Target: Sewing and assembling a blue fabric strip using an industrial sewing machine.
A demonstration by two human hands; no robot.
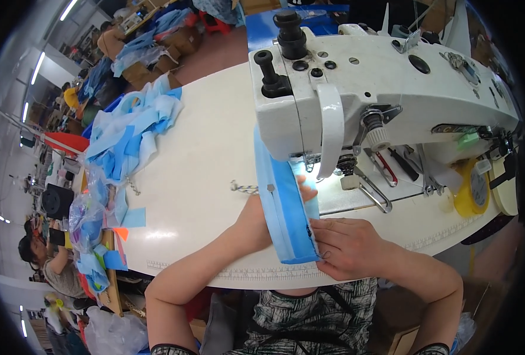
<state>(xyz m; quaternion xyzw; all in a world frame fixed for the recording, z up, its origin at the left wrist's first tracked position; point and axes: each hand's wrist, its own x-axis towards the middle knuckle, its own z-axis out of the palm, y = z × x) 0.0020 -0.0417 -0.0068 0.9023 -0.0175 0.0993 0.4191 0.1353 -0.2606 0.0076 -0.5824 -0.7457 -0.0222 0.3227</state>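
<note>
A long light-blue and mid-blue fabric piece [291, 222] runs from beneath the white sewing machine [357, 89] toward the table's front edge. My left hand [256, 220] reaches in from the left beneath this piece, which covers most of it. Its fingertips curl out past the fabric's right edge, close to the lit needle area; the thumb is hidden. With my right hand [348, 247] I pinch the fabric's right edge near its lower corner, fingers closed together. A dark, uneven line shows along that edge.
Blue and white fabric pieces [135, 127] are heaped at the table's left. Right of the needle lie red-handled tweezers [386, 168], a black-handled tool [404, 164], wrenches [429, 171] and a yellow tape roll [472, 188]. A printed ruler strip [238, 275] follows the front edge.
</note>
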